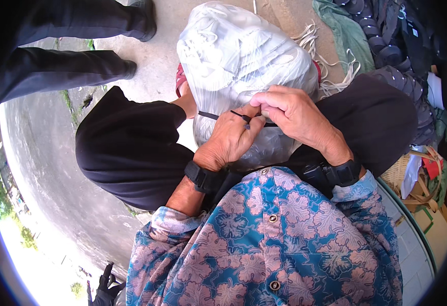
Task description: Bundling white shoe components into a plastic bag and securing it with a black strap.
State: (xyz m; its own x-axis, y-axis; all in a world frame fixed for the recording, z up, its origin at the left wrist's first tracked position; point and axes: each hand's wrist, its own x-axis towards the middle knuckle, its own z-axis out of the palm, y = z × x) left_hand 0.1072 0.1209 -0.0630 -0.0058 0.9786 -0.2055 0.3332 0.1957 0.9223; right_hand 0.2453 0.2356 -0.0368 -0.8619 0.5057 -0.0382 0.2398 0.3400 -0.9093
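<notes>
A large clear plastic bag (244, 56) full of white items stands between my knees. What the white items are, I cannot make out through the film. Around the near side of the bag runs a black cord (207, 116). My left hand (233, 130) is closed on this cord, and a short end of it sticks up over the fingers. Pressed up against it, my right hand (296, 113) is closed too, thumb and forefinger pinched together at the cord. The very spot where the fingertips meet is partly hidden.
White cords (330, 66) lie loose right of the bag, beside a green cloth (343, 33). Dark round pieces (386, 51) are heaped at the far right. A woven basket (398, 173) with scraps sits at the right. Another person's dark-trousered legs (75, 71) are at the upper left.
</notes>
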